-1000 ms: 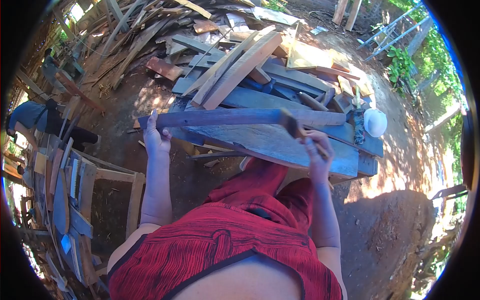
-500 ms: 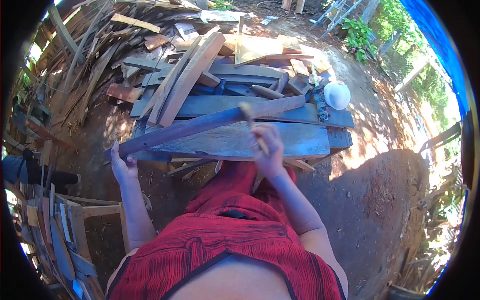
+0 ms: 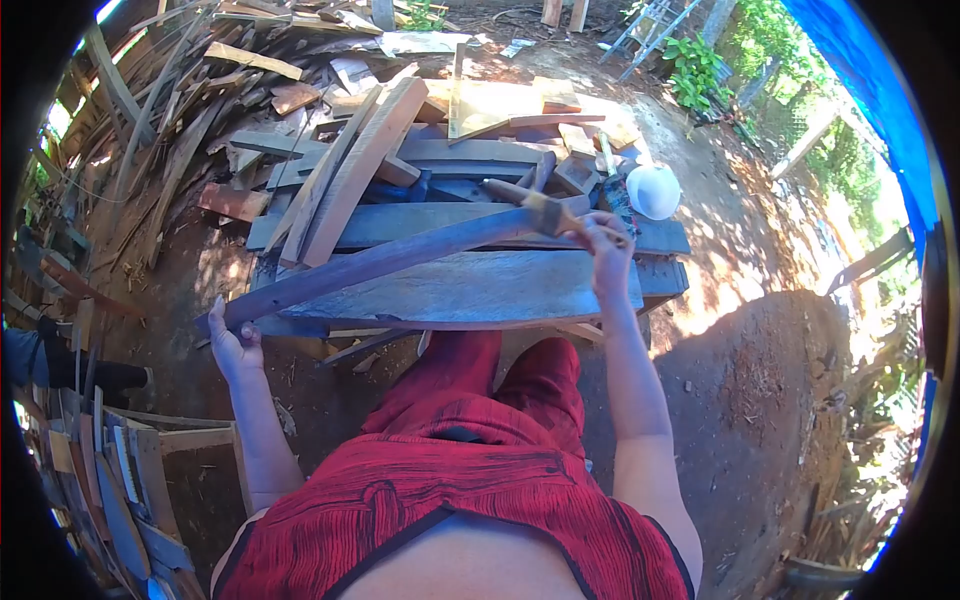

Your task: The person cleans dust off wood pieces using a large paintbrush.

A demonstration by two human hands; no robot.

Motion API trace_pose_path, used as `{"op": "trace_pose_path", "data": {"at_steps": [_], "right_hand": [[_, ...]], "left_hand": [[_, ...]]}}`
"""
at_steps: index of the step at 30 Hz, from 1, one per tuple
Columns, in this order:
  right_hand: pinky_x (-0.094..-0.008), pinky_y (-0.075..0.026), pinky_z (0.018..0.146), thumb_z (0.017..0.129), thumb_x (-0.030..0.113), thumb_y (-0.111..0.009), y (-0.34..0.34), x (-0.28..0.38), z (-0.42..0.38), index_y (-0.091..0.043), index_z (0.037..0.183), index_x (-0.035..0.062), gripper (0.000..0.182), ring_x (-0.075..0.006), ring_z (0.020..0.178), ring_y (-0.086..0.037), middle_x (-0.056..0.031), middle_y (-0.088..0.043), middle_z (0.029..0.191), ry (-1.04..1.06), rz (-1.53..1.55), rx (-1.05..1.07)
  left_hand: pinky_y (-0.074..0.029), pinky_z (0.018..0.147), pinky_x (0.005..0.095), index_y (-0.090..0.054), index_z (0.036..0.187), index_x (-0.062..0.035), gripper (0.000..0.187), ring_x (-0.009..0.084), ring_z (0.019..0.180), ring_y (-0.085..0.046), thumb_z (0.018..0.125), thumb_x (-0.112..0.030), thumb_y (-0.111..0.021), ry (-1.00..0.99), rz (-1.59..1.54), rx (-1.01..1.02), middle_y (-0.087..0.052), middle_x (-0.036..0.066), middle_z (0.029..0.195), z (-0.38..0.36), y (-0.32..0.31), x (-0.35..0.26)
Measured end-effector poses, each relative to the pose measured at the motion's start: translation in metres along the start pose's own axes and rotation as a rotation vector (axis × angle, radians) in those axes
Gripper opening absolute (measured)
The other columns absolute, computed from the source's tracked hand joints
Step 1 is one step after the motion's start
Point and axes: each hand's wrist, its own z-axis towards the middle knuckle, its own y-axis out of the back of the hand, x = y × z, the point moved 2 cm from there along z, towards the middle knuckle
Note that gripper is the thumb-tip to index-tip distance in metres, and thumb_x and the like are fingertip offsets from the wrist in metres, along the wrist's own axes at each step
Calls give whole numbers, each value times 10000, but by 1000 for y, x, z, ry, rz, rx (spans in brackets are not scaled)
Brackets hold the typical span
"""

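A long curved piece of wood (image 3: 380, 262), dark over most of its length, lies slanted above a wide plank (image 3: 460, 290) on the bench. At its left end, my left hand (image 3: 237, 345) is closed around it, thumb and fingers on its edges. My right hand (image 3: 607, 245) grips the handle of a paintbrush (image 3: 548, 215), whose bristles point left and touch or hover over the wood near its right end. Behind the brush lies a round wooden tool handle (image 3: 508, 191).
Beams (image 3: 365, 170) and offcuts are piled on the bench's far side. A white rounded container (image 3: 653, 191) stands at its right end. Scrap wood leans at the lower left, near another person's leg (image 3: 100, 374). A ladder (image 3: 655, 35) is farther back.
My right hand has moved right with the brush, from the middle of the wood toward its right end. The brush has turned from upright to pointing left. My left hand keeps its hold.
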Motion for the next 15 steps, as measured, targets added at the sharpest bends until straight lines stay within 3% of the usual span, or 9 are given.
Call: {"op": "trace_pose_path", "data": {"at_steps": [5, 7, 8, 10, 15], "right_hand": [[-253, -521, 635, 841, 35, -579, 55, -7, 45, -585, 856, -20, 57, -160, 635, -617, -71, -599, 822, 76, -58, -230], [-239, -480, 618, 831, 63, -610, 64, -11, 54, -593, 834, -6, 70, -130, 643, -591, -56, -592, 821, 148, -272, -268], [-239, -480, 618, 831, 63, -610, 63, -14, 53, -593, 834, -6, 70, -130, 643, -591, -56, -592, 821, 146, -271, -266], [-258, -445, 626, 814, 88, -636, 60, -16, 49, -598, 821, 9, 88, -139, 674, -560, -58, -577, 800, 313, -599, -280], [-304, -429, 669, 801, 89, -640, 1, 9, 0, -599, 807, 20, 80, -212, 703, -528, -82, -556, 774, 515, -767, -168]], "left_hand": [[-295, 363, 206, -520, 889, -111, 247, 85, 411, -407, 771, -241, -694, -14, -9, -44, -576, 22, 722, -5, -6, -4], [-296, 363, 205, -518, 886, -110, 248, 85, 412, -407, 768, -239, -695, -22, -13, -41, -577, 24, 724, -5, -6, -5], [-297, 364, 204, -517, 883, -109, 249, 85, 414, -408, 766, -236, -696, -27, -16, -36, -577, 25, 726, -5, -5, -5], [-295, 362, 203, -517, 883, -108, 244, 86, 413, -406, 769, -238, -689, -26, -19, -38, -578, 27, 729, -6, -6, -6], [-317, 380, 212, -524, 901, -105, 231, 91, 431, -415, 777, -239, -666, -29, -18, 40, -586, 34, 748, -3, 2, -6]]}}
